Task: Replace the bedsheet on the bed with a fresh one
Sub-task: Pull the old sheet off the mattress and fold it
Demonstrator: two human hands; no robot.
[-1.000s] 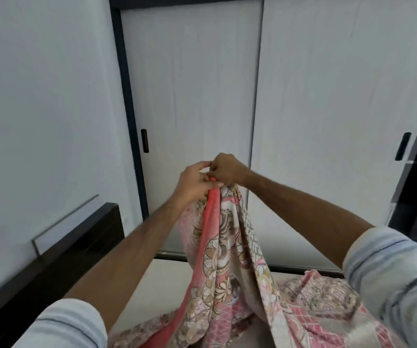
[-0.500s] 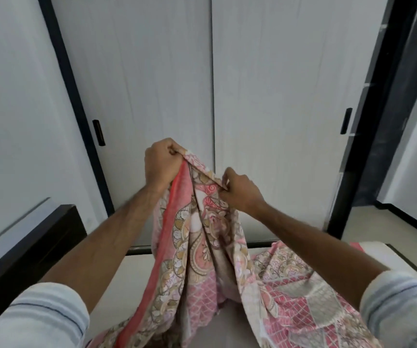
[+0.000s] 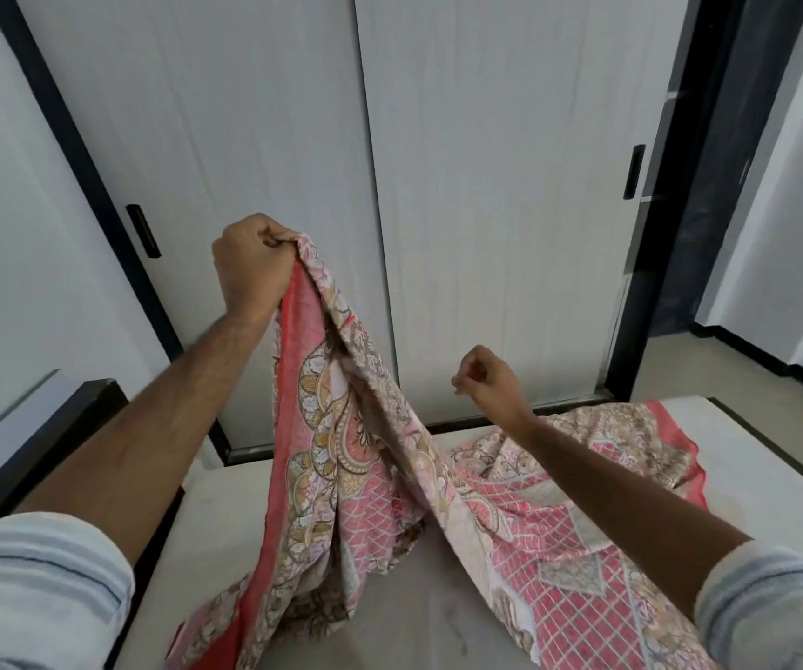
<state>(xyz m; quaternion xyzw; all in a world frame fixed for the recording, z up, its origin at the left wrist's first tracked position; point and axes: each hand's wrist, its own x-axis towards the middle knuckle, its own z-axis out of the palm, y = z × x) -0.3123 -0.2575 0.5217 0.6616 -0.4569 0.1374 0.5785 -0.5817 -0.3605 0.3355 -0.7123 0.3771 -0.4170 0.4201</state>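
Starting at the left, a dark headboard [image 3: 27, 456] runs along the white wall [image 3: 12, 263]. Next to it, a striped sleeve [image 3: 36, 587] and a bare arm reach up to the left hand [image 3: 252, 265]. That hand is closed in a tight fist on a bunched corner of the bedsheet [image 3: 341, 452] and holds it up high. The sheet is pink and red with flower swirls and little squares. It hangs down from the fist like a tent and spreads over the bare, pale mattress [image 3: 404, 616] of the bed. More of it lies crumpled toward the right side of the bed.

Behind it stand two big grey sliding doors [image 3: 486, 186], each with a small black handle. The right hand [image 3: 489, 384] is lower, in the air just above the sheet. Its fingers are curled in loosely with the fingertips close together, and no cloth shows between them. On the far right there is a dark door frame [image 3: 680, 234] and some floor [image 3: 709, 365].
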